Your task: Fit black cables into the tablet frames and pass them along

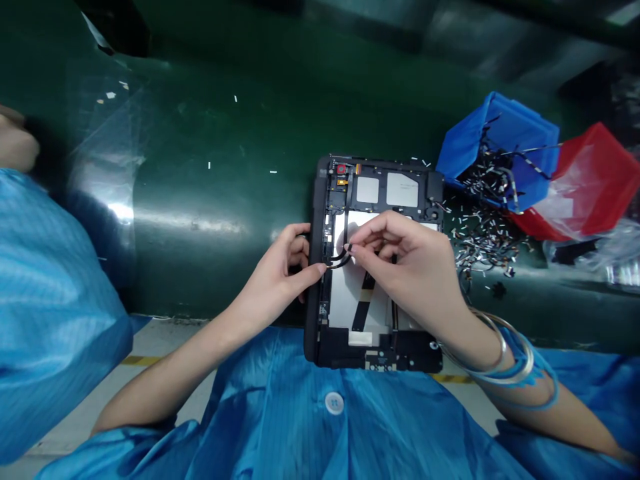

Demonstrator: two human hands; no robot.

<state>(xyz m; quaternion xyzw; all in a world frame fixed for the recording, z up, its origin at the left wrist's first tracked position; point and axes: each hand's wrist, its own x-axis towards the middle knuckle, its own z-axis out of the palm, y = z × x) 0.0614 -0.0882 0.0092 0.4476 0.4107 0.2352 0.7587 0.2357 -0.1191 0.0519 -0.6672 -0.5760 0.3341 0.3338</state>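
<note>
The open device (345, 343) lies at the near edge of the green table (215, 273). The right hand (413, 257) pinches a curved black cable (346, 227) between thumb and forefinger, over the device's left part. The left hand (280, 270) clasps the device's left edge, thumb on top. Farther right, a blue bin (537, 127) of dark cables stands beside a red bin (597, 180)

The head camera looks forward and down at a nearby green table (225, 267).
</note>
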